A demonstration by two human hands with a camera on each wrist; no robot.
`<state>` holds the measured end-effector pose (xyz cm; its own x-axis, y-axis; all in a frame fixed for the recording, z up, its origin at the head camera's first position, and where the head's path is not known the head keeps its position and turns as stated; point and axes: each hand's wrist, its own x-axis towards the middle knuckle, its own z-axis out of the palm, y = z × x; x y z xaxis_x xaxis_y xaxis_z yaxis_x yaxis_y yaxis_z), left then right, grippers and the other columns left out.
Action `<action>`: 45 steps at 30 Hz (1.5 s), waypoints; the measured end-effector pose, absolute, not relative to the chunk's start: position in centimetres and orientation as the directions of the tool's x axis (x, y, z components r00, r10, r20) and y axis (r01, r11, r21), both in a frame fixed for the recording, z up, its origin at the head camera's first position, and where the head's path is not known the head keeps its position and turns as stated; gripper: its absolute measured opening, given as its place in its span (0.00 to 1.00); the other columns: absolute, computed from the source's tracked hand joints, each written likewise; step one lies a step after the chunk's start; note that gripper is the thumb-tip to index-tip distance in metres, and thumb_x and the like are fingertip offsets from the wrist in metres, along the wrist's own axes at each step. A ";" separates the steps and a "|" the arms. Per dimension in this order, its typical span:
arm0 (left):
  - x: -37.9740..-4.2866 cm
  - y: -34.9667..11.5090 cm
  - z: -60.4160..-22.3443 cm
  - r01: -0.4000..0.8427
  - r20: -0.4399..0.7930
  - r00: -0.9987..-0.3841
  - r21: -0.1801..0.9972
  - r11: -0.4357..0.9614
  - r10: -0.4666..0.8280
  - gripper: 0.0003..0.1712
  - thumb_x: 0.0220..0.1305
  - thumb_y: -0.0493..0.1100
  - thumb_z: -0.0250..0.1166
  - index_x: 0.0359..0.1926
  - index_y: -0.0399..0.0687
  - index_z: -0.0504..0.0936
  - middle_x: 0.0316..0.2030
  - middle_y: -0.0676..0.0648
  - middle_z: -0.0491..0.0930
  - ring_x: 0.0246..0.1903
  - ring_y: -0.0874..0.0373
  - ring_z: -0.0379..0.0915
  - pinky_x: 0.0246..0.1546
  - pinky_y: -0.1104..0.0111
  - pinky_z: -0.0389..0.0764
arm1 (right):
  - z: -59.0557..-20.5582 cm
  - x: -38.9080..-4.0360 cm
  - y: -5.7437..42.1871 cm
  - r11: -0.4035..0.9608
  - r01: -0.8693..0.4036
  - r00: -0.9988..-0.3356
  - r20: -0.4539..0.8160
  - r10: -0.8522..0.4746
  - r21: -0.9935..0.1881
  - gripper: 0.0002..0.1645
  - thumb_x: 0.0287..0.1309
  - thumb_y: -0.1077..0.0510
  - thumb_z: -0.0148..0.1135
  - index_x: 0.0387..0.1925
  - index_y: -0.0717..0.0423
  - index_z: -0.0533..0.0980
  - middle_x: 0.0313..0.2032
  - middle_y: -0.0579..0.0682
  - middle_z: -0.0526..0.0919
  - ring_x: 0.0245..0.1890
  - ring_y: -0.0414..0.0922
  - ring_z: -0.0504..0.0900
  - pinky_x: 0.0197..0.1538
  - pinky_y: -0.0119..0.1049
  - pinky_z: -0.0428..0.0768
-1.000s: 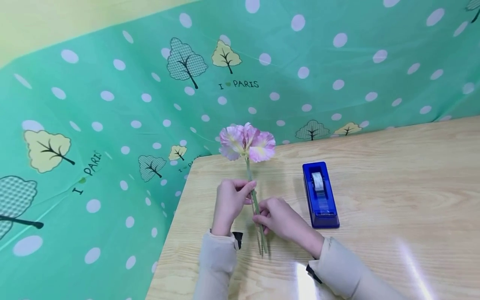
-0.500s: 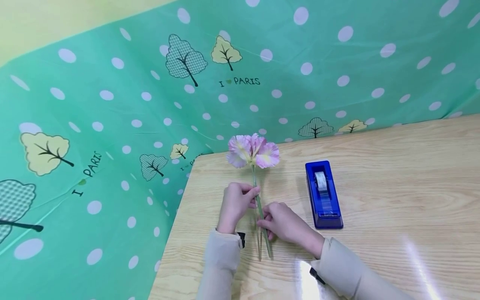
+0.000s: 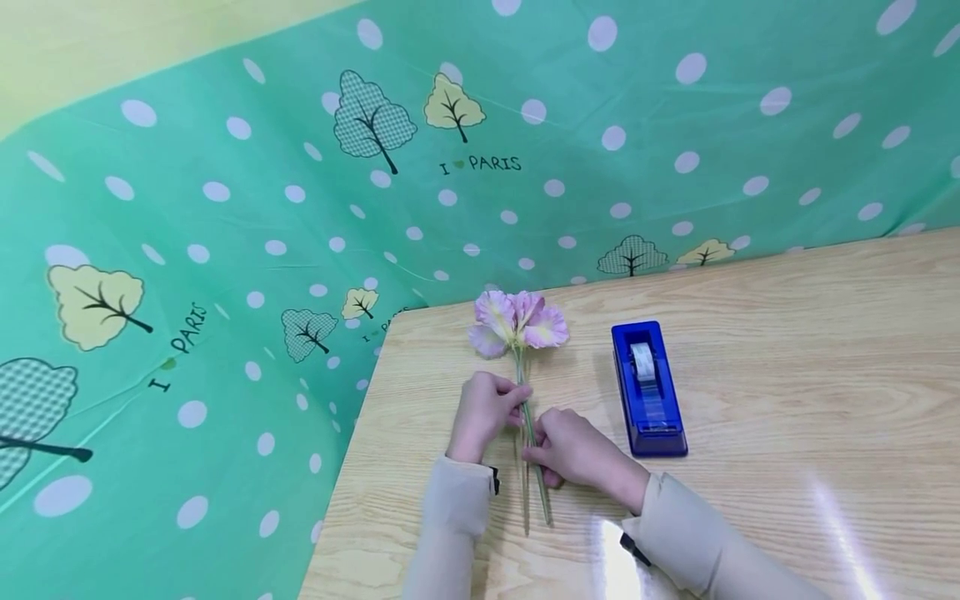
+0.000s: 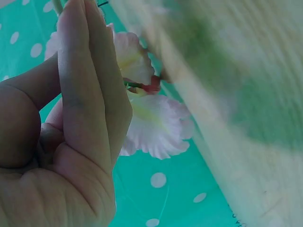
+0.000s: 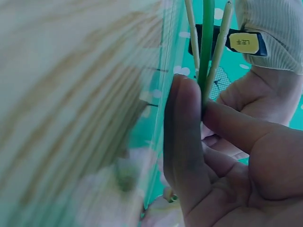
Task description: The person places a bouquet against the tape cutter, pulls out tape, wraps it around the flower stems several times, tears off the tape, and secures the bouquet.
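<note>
A small bunch of pink-and-white flowers (image 3: 517,321) is held over the table, blooms pointing away from me. Their thin stems (image 3: 546,500) run back toward me, the lower ends slightly spread. My left hand (image 3: 483,412) pinches the stems between thumb and fingers a little below the blooms. Lower down, my right hand (image 3: 573,450) pinches them too, close beside the left. The right wrist view shows three stem ends, one a brighter green stem (image 5: 207,42), rising from between thumb and fingertips. In the left wrist view, the fingers partly hide the petals (image 4: 158,127).
A blue tape dispenser (image 3: 648,400) with a roll of clear tape stands to the right of my hands on the wooden table (image 3: 810,358). Green dotted cloth (image 3: 525,217) hangs behind the table and along its left side.
The flowers have come toward me and a little to the right, with the left hand moving along. The right hand has shifted slightly. Both hands keep their pinch on the stems.
</note>
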<state>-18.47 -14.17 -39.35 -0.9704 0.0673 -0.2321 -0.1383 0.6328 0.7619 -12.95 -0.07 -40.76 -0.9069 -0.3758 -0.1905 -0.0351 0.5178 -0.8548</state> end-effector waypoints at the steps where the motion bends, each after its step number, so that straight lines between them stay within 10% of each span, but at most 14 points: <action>1: -18.5 -14.2 -39.4 -0.143 -0.239 -0.969 0.756 0.639 0.067 0.13 0.65 0.42 0.67 0.33 0.33 0.87 0.22 0.45 0.84 0.18 0.60 0.81 0.29 0.63 0.86 | -40.8 -12.9 -0.1 0.523 -0.033 -0.908 -0.193 -0.373 -0.851 0.15 0.60 0.62 0.67 0.20 0.57 0.73 0.10 0.48 0.78 0.11 0.40 0.78 0.21 0.31 0.75; 45: -18.4 -14.7 -39.2 -0.103 -0.179 -0.984 0.613 0.783 0.010 0.18 0.68 0.47 0.65 0.26 0.39 0.87 0.17 0.46 0.81 0.15 0.60 0.72 0.16 0.72 0.70 | -40.4 -12.6 0.9 0.555 -0.230 -0.898 -0.046 -0.438 -0.799 0.06 0.55 0.69 0.63 0.25 0.58 0.79 0.17 0.44 0.79 0.17 0.38 0.74 0.24 0.32 0.73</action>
